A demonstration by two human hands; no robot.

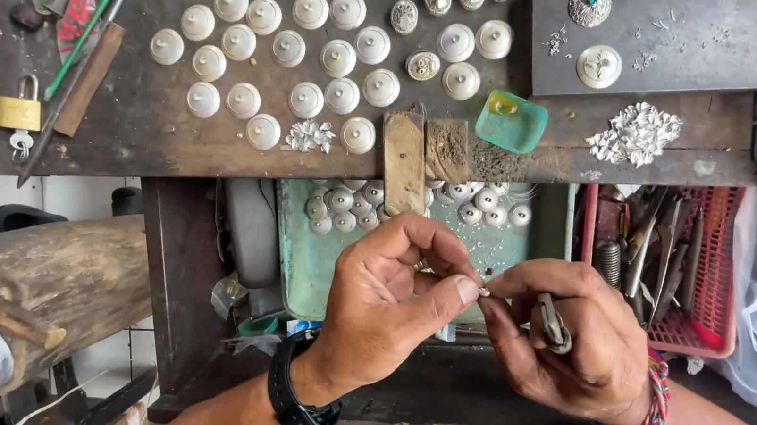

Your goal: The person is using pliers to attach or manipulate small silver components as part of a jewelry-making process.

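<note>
Below your scarred dark counter point(215, 142) of white domed caps point(306, 100), a teal tray point(316, 262), your left hand point(388, 299) pinching a tiny silver piece point(485, 292), your right hand point(572, 344) gripping pliers point(554, 324), red basket point(718, 280) alongside.

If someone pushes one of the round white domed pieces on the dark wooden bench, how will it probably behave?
A round white domed piece probably slides rather than rolls, since each seems to sit flat side down on the dark wooden bench. It looks thin and small, so likely light. The pieces lie close together, so a push may knock neighbours.
</note>
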